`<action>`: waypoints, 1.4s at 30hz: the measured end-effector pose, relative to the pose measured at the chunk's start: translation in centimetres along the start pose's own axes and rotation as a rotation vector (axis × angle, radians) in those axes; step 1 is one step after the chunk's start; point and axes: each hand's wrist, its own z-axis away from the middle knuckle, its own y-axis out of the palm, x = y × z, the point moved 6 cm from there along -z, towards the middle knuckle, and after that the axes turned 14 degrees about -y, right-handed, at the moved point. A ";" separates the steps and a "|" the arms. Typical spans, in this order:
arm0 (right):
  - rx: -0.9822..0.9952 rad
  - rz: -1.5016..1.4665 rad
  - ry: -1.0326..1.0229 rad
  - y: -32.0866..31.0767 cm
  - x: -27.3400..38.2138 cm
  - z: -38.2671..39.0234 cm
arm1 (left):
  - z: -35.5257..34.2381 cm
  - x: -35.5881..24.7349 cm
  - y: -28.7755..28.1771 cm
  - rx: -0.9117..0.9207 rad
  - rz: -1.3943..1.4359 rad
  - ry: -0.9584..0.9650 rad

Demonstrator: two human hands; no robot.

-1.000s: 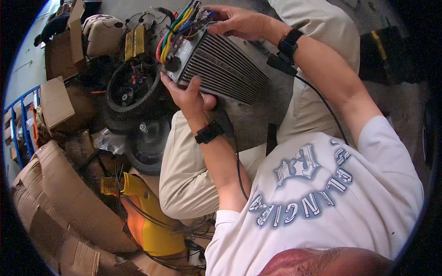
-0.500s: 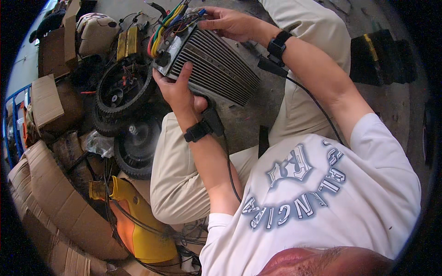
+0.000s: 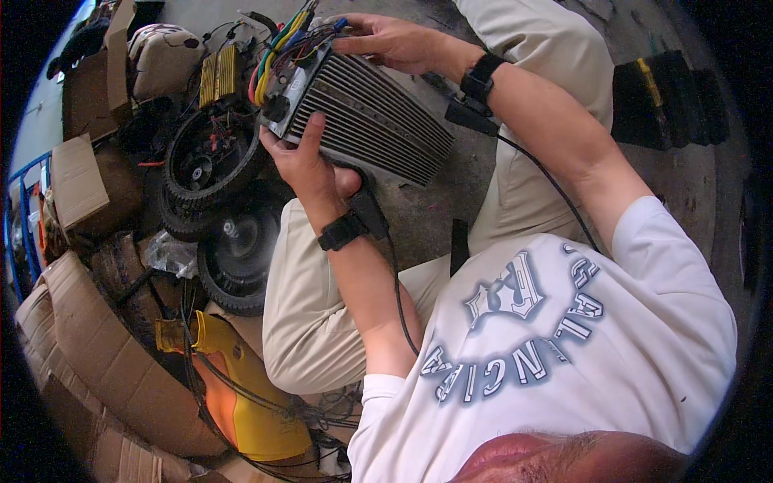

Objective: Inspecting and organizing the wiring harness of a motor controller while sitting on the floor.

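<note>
now leftward in view, finned box (image 3: 374, 117) in grip of left hand (image 3: 308, 171) and right hand (image 3: 403, 42)

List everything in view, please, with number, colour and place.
finned box: one, grey, top centre
wires: several, multicoloured, on box
finned module: one, yellow, upper left
wheels: at least two, black, left of box
bulky patterned item: one, cream, upper left
cardboard pieces: several, brown, left side
plastic bag: one, clear, beside lower wheel
panel: one, yellow-orange, lower left
cables: several, black, around panel
rack: one, blue, left edge
striped item: one, black and yellow, right
wrist straps: two, black, on wrists
trousers: one pair, beige, centre
shirt: one, white, lower right
left hand: one, holding box's left end
right hand: one, touching box's far side
</note>
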 end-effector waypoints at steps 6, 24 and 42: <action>0.033 -0.143 -0.001 0.7 0.5 -0.2 | -0.2 0.1 -0.1 0.034 0.026 0.032; -0.192 0.011 0.094 2.3 1.9 0.1 | 0.1 -0.1 0.3 0.030 0.080 0.025; -0.209 0.170 0.025 1.3 0.1 -0.8 | 0.3 -0.3 0.1 0.010 0.042 0.014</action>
